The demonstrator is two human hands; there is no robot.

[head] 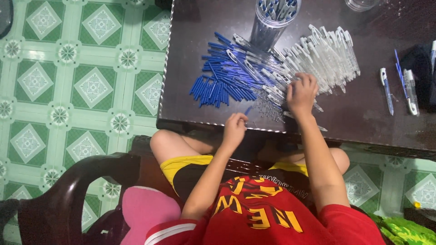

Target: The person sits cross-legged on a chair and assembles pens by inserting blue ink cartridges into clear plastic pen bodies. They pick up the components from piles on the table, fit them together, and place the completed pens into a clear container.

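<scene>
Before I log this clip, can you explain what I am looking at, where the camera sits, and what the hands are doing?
No machine here: a seated person works with two bare hands, filmed by one camera worn on their head and looking down, so you see their red shirt and knees at the bottom. In front is a dark table over a green tiled floor. On it lie a heap of blue pen parts, a heap of clear pen barrels, a small pile of thin springs, a clear cup of pens, and a few finished pens off to one side. The left hand pinches a small blue piece at the table edge. The right hand rests on the clear parts; what it grips is hidden.
</scene>
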